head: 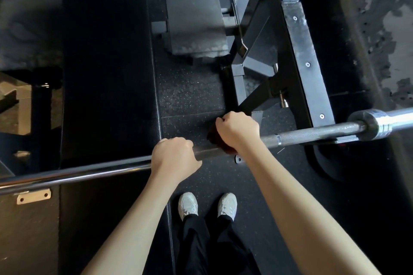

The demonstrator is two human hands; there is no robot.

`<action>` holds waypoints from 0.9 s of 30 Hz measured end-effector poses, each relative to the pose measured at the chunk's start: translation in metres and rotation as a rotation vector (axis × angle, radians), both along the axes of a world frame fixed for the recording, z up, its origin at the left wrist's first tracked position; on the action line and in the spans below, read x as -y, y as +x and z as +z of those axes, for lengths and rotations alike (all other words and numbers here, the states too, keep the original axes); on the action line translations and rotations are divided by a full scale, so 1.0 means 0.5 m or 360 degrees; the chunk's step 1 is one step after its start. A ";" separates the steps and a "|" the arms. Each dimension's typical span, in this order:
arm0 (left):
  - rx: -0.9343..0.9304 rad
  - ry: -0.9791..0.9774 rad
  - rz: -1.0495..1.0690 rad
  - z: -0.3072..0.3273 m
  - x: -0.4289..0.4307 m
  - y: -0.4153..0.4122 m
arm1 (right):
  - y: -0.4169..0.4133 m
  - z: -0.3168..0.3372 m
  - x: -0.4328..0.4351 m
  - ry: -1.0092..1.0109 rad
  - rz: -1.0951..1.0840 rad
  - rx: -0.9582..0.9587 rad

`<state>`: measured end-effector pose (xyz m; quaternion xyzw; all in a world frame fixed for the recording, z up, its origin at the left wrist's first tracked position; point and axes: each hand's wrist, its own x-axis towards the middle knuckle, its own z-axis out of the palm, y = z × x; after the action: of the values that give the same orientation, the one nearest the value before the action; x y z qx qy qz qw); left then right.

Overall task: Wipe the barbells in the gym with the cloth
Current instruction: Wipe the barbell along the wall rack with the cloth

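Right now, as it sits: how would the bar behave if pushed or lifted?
Probably heavy and stiff: the bar is long steel. Likely to roll if pushed, being round and apparently resting on the rack. Its knurled stretch should resist slipping, though the cloth on it may slide.

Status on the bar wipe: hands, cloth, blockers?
Left hand grips bar bare. Right hand holds cloth wrapped on bar. Rack meets bar further right.
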<state>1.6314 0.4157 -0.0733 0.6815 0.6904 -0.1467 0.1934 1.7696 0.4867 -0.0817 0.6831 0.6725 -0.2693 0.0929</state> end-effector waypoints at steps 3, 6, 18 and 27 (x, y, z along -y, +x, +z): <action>0.0036 0.0007 0.0002 0.004 0.000 0.001 | 0.037 -0.006 0.102 0.0661 0.0173 -0.0165; 0.0075 0.0033 0.0001 -0.001 0.000 -0.001 | 0.056 -0.014 0.152 0.0932 0.0298 -0.0102; 0.0165 0.0166 0.0009 -0.007 0.005 -0.004 | 0.070 -0.036 0.164 0.1047 0.0242 -0.0080; 0.0099 0.0090 -0.0047 -0.013 0.007 -0.004 | 0.053 -0.001 0.072 0.0562 -0.0034 -0.0069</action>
<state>1.6296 0.4124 -0.0797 0.7009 0.6779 -0.1088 0.1932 1.7961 0.4507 -0.0822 0.6899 0.7039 -0.1626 -0.0460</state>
